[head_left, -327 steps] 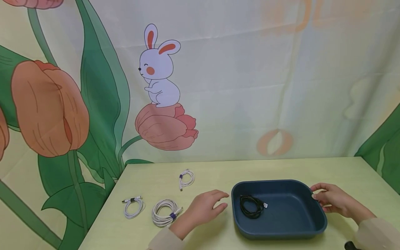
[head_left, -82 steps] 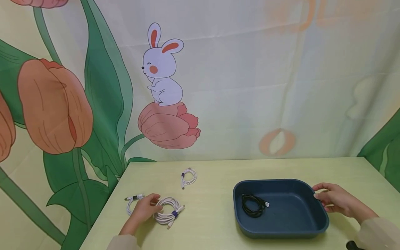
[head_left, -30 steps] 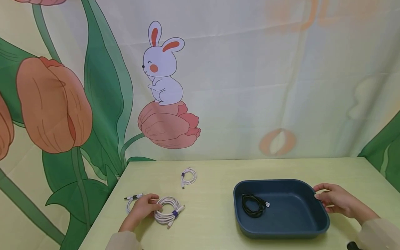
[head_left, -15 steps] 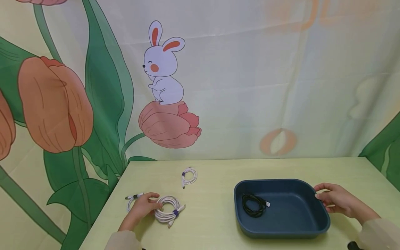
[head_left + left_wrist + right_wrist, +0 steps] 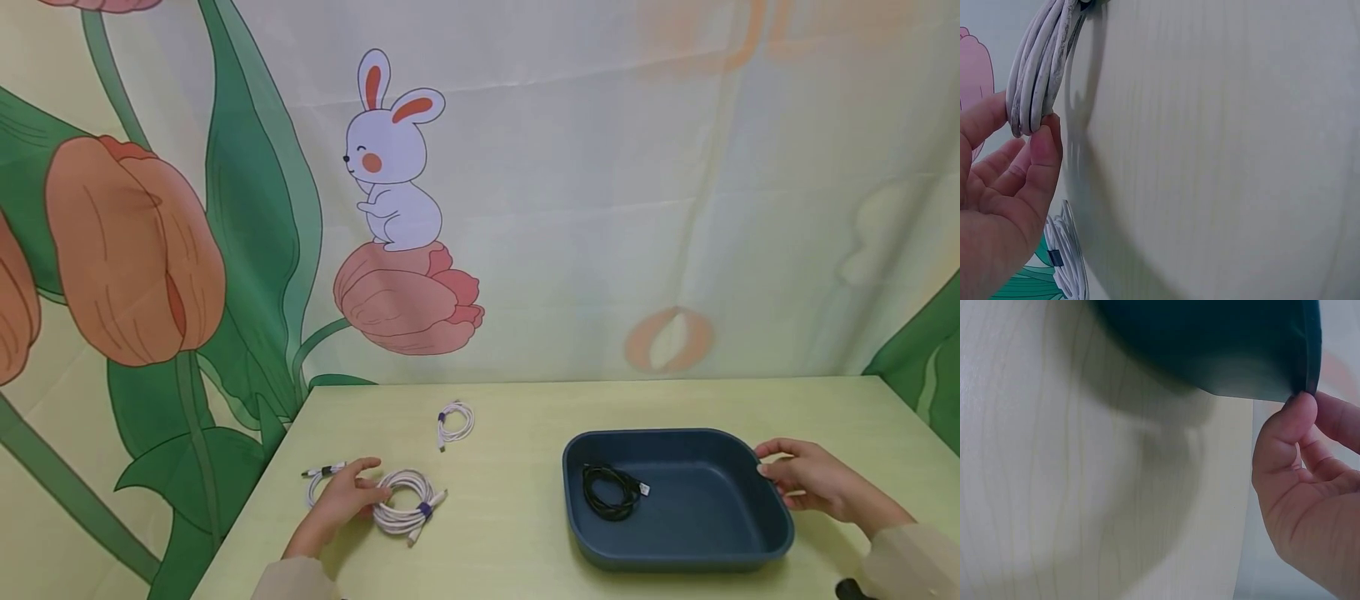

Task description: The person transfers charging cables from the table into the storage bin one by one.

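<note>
The left hand (image 5: 345,498) hides part of a small white cable (image 5: 326,472), and a black thing (image 5: 849,589) is cut off below.

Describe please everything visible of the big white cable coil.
The big white cable coil looks plastic-covered, with greyish marks. Its loops form a ring, bound by a dark blue strap; two ends stick out near it. The left hand pinches its left side; whether the coil touches the pale table is unclear.

The thick cable (image 5: 397,522) is white, tray (image 5: 705,512) blue.

Plain, pale beige sleeves (image 5: 911,560)
</note>
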A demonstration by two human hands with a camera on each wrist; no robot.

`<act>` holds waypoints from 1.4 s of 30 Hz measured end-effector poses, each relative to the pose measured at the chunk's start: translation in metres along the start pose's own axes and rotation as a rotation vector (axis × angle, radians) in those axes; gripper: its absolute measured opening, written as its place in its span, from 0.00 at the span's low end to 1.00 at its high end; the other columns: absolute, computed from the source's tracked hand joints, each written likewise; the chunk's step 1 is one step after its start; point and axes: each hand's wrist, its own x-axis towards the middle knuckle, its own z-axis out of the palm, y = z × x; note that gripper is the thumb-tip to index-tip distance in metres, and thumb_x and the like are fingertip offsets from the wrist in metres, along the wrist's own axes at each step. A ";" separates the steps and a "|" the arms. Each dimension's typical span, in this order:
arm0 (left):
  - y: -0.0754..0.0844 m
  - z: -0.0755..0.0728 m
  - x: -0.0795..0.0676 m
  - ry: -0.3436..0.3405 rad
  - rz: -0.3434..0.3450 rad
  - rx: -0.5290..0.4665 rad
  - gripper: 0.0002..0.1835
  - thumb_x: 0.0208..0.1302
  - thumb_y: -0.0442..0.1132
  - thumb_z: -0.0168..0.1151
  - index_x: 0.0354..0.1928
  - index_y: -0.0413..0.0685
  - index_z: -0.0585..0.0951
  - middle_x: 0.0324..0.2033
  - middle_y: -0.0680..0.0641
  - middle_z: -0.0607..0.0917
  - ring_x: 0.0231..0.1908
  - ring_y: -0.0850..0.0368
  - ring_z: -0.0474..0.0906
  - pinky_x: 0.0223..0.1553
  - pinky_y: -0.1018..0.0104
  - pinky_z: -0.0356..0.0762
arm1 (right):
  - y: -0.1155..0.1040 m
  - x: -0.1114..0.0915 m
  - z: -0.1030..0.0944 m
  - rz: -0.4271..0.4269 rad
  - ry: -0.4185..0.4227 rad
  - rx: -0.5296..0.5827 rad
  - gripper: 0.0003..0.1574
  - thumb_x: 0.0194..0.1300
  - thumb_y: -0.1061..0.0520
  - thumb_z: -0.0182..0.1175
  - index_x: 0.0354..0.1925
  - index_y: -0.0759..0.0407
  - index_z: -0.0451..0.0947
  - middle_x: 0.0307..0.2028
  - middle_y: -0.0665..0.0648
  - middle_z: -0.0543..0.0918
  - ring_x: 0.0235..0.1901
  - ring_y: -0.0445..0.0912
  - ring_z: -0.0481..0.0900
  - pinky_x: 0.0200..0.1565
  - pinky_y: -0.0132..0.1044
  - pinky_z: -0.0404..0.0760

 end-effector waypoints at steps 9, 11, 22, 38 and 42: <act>0.002 0.003 -0.002 -0.009 0.013 0.013 0.19 0.52 0.31 0.61 0.48 0.37 0.74 0.34 0.45 0.78 0.29 0.60 0.72 0.30 0.66 0.74 | 0.001 0.001 0.000 0.001 0.001 0.003 0.20 0.61 0.58 0.51 0.49 0.66 0.62 0.24 0.50 0.73 0.23 0.42 0.72 0.28 0.34 0.76; 0.002 0.003 -0.003 -0.014 0.018 0.012 0.19 0.52 0.31 0.61 0.48 0.38 0.75 0.34 0.45 0.78 0.29 0.59 0.72 0.30 0.66 0.74 | 0.001 0.001 0.000 0.003 0.001 0.005 0.19 0.61 0.58 0.52 0.48 0.65 0.62 0.24 0.50 0.73 0.23 0.41 0.72 0.28 0.34 0.76; 0.002 0.000 -0.003 -0.099 0.082 -0.058 0.21 0.55 0.34 0.59 0.52 0.37 0.71 0.34 0.45 0.78 0.29 0.60 0.72 0.29 0.68 0.72 | 0.002 0.002 -0.001 0.007 0.005 0.003 0.19 0.61 0.58 0.52 0.48 0.65 0.62 0.24 0.50 0.73 0.23 0.41 0.72 0.28 0.34 0.76; 0.005 0.005 -0.002 -0.145 0.091 -0.247 0.24 0.55 0.35 0.59 0.54 0.33 0.68 0.39 0.40 0.77 0.34 0.56 0.75 0.33 0.69 0.74 | -0.001 -0.001 0.001 -0.001 -0.004 0.010 0.19 0.60 0.58 0.52 0.48 0.66 0.62 0.25 0.50 0.73 0.23 0.41 0.72 0.28 0.34 0.75; 0.008 0.009 -0.004 -0.143 0.087 -0.267 0.23 0.56 0.34 0.58 0.54 0.33 0.68 0.42 0.38 0.76 0.35 0.56 0.75 0.33 0.69 0.74 | -0.001 -0.001 0.001 -0.004 -0.008 0.009 0.19 0.60 0.58 0.52 0.48 0.65 0.62 0.25 0.50 0.73 0.23 0.41 0.72 0.28 0.34 0.76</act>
